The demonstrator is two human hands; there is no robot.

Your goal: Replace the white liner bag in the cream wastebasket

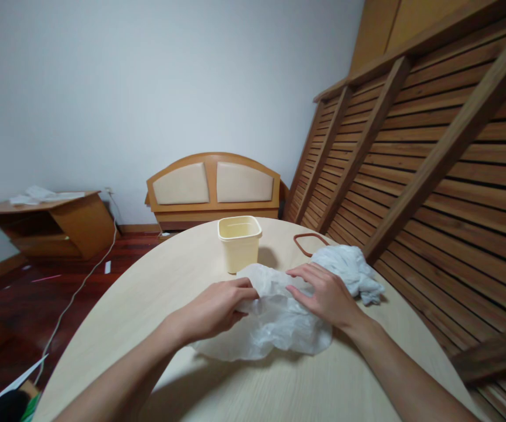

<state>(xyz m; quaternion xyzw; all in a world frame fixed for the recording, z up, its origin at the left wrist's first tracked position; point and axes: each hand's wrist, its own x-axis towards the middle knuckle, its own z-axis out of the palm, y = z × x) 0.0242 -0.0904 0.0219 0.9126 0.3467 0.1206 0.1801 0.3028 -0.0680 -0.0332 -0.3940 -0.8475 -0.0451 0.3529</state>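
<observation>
A crumpled, see-through white plastic bag [274, 328] lies spread on the round table between my hands. My left hand [218, 308] has its fingers curled and pinched on the bag's left upper edge. On the other side, my right hand [323, 293] rests over the bag with thumb and fingers apart. Just beyond the bag stands a pale yellow square plastic bin [239, 249], upright, its inner wall partly showing. Behind my right hand sits a bunched white bundle [349, 269], with a brown rounded-square ring [310, 235] lying flat near it.
The round light-wood table [147, 287] fills the foreground. Along the right leans a large slatted wooden frame [433, 176]. A headboard [213, 181] stands against the far wall. To the left are a low cabinet [72, 228] with papers and a white cable [75, 293] on the floor.
</observation>
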